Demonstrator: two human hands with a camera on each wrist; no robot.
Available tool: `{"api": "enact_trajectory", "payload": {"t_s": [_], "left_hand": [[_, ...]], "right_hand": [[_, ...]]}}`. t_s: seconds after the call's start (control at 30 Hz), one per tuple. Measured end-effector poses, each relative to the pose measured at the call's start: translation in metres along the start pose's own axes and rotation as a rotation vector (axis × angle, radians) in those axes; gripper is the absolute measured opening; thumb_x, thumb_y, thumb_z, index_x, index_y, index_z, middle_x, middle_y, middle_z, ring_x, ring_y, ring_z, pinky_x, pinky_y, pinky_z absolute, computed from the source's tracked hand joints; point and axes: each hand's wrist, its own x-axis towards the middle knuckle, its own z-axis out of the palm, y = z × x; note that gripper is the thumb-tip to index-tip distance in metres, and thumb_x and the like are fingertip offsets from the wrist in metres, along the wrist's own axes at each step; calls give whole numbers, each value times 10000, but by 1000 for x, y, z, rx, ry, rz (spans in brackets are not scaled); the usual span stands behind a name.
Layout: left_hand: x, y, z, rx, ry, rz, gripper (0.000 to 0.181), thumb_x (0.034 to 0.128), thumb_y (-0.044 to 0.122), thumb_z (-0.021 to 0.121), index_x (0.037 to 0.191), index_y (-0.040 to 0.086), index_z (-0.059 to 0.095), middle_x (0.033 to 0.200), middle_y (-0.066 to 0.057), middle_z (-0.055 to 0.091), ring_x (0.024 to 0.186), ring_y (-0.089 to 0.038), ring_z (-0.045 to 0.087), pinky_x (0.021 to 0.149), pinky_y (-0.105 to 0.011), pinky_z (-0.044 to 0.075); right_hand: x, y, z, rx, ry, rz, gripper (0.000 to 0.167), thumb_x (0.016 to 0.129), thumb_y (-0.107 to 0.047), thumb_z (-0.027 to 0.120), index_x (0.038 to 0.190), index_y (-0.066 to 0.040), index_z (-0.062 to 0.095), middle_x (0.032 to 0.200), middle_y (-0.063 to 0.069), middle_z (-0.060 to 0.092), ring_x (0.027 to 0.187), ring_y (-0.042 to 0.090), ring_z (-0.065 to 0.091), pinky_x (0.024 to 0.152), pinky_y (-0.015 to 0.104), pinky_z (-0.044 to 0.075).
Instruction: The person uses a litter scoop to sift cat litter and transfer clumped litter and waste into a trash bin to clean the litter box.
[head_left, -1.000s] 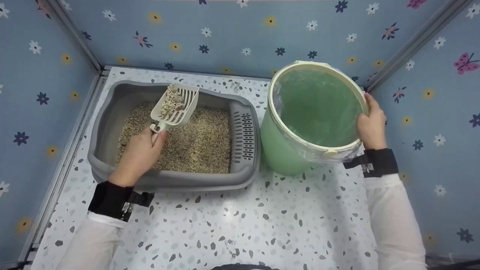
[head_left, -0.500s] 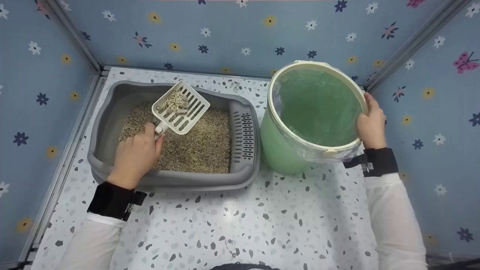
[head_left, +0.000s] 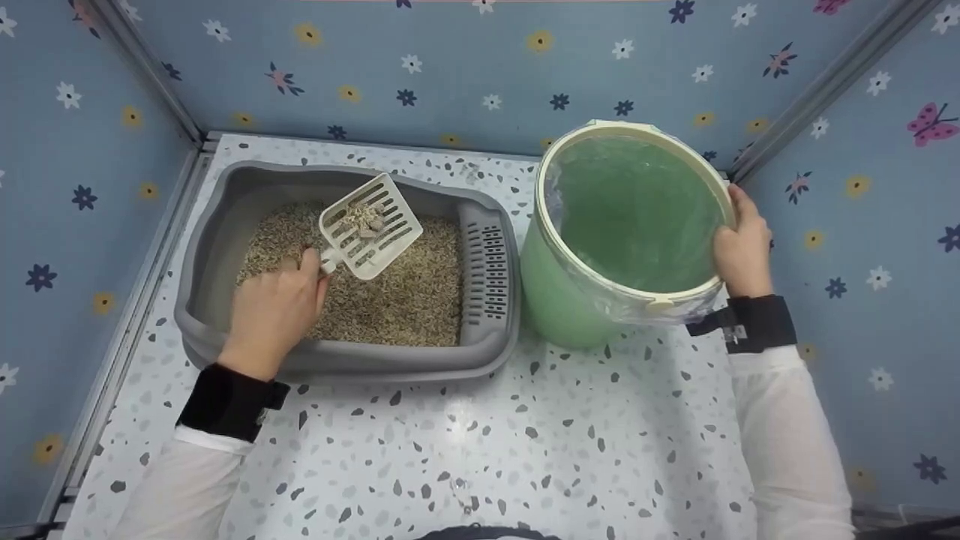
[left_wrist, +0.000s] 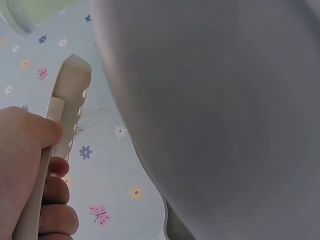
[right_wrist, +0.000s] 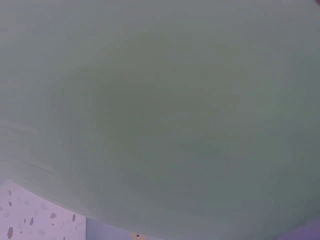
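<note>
My left hand (head_left: 274, 315) grips the handle of a white slotted litter scoop (head_left: 373, 251), held over the grey litter box (head_left: 420, 360). A few pale clumps (head_left: 365, 219) lie in the scoop. Beneath it, brown granular cat litter (head_left: 405, 300) covers the floor of the box. In the left wrist view the fingers wrap the scoop's handle (left_wrist: 32, 205), and the scoop appears edge-on. On the right, my right hand (head_left: 744, 247) holds the cream rim of a green trash can (head_left: 574, 315) lined with a clear bag (head_left: 637, 300). The can's side fills most of the right wrist view.
The litter box and trash can stand side by side on a white speckled surface (head_left: 465, 442). Blue flower-print panels (head_left: 450, 75) rise at the back, left and right. A slotted grey ledge (head_left: 487, 270) forms the box's right end.
The scoop has swung flatter and slightly right and down, and less loose litter lies in it; clumps stay. My right hand and the trash can have not moved.
</note>
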Motion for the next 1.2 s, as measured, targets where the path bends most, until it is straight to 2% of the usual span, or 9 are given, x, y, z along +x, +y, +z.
{"api": "enact_trajectory", "payload": {"t_s": [0.23,0.4,0.57,0.73,0.83,0.9,1.0,1.2], "left_hand": [[-3,1,4,-10,26,4,229,921,189,596,885,-11,489,529,-121,492,345,-194,377,311,-287,300],[-4,3,4,-36,-5,-8,226,934,185,571,887,-16,480,538,-123,489,351,-196,388,310,-283,313],[-4,5,1,-156,-105,-60,255,973,202,500,929,-49,496,523,-75,463,358,-171,384,313,-262,319],[-2,7,-3,-333,-253,-176,338,985,243,481,1019,-90,530,570,-62,483,407,-152,415,352,-244,347],[0,7,-7,-421,-334,-237,351,993,241,457,1001,-102,532,613,-59,480,449,-140,420,383,-232,356],[0,7,-9,-470,-364,-255,338,997,230,449,979,-98,533,645,-61,475,476,-138,421,405,-230,364],[1,7,-11,-530,-425,-288,358,1009,254,420,975,-85,528,660,-51,456,492,-133,408,409,-225,357],[2,5,-16,-599,-534,-364,431,1025,312,354,1087,-85,509,661,-20,426,494,-117,373,398,-219,329]], "right_hand": [[0,0,1,-4,15,-24,667,858,85,263,1502,-77,191,1524,165,268,1363,337,314,1109,462,289],[-1,0,0,-4,16,-23,675,851,96,273,1500,-68,189,1519,168,277,1356,337,328,1106,458,300],[-1,0,1,0,12,-17,666,867,85,274,1504,-80,176,1527,166,260,1359,345,320,1106,469,298],[-1,0,1,-1,9,-6,665,874,79,275,1508,-95,172,1534,157,247,1366,344,306,1110,471,289],[-1,0,1,-5,9,-3,665,872,74,274,1507,-97,176,1534,154,248,1367,341,304,1113,471,282],[-1,0,0,-8,11,-5,664,869,74,276,1505,-89,182,1532,155,252,1367,341,304,1117,469,275],[0,0,0,-8,11,-3,666,867,76,279,1505,-89,182,1533,154,252,1369,338,303,1120,464,272],[0,0,0,-9,20,-17,673,851,81,267,1501,-80,198,1521,161,277,1349,339,337,1097,457,310]]}}
